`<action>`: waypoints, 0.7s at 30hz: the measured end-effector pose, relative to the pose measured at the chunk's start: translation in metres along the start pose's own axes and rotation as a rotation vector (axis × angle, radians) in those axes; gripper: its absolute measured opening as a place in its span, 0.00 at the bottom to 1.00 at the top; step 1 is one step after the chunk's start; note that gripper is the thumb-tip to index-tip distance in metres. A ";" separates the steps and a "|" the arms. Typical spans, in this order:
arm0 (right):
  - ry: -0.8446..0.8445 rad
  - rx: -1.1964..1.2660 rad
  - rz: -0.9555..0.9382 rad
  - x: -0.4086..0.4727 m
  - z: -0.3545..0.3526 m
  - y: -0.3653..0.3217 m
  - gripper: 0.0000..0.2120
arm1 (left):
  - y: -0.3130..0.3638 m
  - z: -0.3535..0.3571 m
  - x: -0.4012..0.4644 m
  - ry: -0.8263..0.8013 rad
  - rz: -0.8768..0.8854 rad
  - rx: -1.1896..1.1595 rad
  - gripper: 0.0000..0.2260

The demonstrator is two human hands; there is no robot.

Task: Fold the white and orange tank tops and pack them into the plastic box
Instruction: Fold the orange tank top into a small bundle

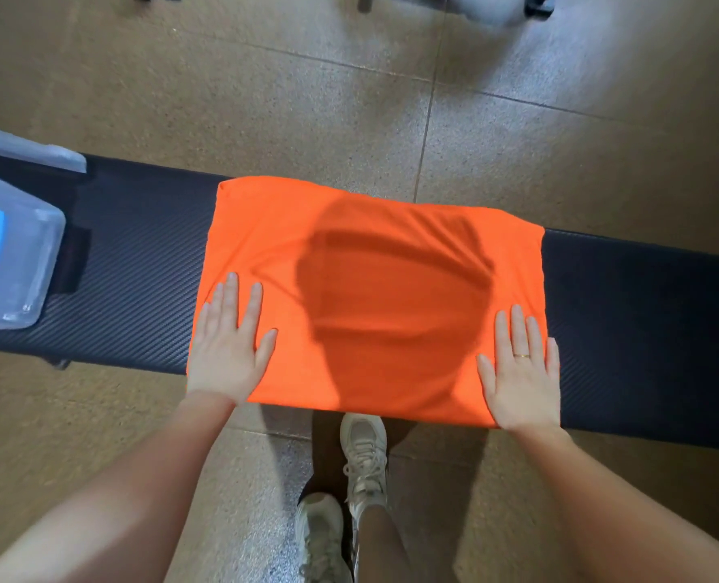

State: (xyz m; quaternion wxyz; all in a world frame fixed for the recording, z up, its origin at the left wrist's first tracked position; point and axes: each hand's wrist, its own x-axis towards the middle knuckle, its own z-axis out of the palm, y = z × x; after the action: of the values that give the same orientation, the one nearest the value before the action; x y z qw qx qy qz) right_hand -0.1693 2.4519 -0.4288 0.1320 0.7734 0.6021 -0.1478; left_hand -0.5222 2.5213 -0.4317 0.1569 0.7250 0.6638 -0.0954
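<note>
Orange fabric fills the middle of our view: the orange tank top point(374, 296) lies folded into a broad rectangle across the dark padded counter point(138, 263), its near edge hanging just over the front of the counter. We have both hands flat on it. Our left hand point(229, 347) presses palm-down on the near left corner, its grip apart, fingers spread and closing on nothing. Our right hand point(521, 372) presses the near right corner the same way, fingers apart and straight, with a thin ring point(521, 355) on one finger; its outer edge reaches just past the cloth onto the counter. A rounded shadow falls across the middle of the top, between our hands, and a few soft creases run through the cloth there.

At the far left end of the counter sits the clear plastic box point(16, 263), well apart from the tank top, with something blue showing through it. We cannot tell what that blue thing is. Below the counter our pale sneakers point(364, 456) stand on the speckled tile floor point(265, 98)
</note>
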 end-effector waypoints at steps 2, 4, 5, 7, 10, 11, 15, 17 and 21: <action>-0.046 -0.014 0.057 -0.008 -0.002 0.003 0.36 | -0.006 0.002 -0.014 -0.039 0.012 0.016 0.32; -0.060 -0.043 -0.008 -0.021 -0.005 0.004 0.37 | -0.012 0.002 -0.032 -0.033 0.095 0.062 0.33; -0.046 -0.086 -0.110 -0.031 -0.004 0.004 0.37 | -0.013 0.001 -0.042 -0.025 0.171 0.091 0.33; -0.030 -0.167 -0.326 -0.054 0.001 0.007 0.36 | -0.016 -0.004 -0.058 -0.036 0.334 0.142 0.31; -0.046 -0.150 -0.385 -0.072 0.002 0.004 0.33 | -0.023 -0.009 -0.066 -0.009 0.430 0.130 0.27; -0.033 -0.130 -0.333 -0.071 0.000 0.001 0.32 | -0.023 -0.009 -0.064 0.022 0.417 0.115 0.25; 0.057 -0.064 -0.204 -0.066 -0.010 0.009 0.15 | -0.005 -0.019 -0.059 0.087 0.356 -0.009 0.14; 0.092 -0.125 -0.266 -0.070 -0.007 0.023 0.15 | 0.000 -0.023 -0.058 0.106 0.347 -0.061 0.10; 0.060 0.013 -0.209 -0.074 -0.007 0.024 0.12 | -0.030 -0.015 -0.057 0.134 0.562 0.168 0.09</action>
State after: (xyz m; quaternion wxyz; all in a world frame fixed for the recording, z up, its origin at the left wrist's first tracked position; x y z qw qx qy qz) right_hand -0.1622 2.3827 -0.3925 0.0928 0.7113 0.6822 -0.1417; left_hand -0.5583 2.4754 -0.4005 0.0724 0.8955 0.4357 -0.0548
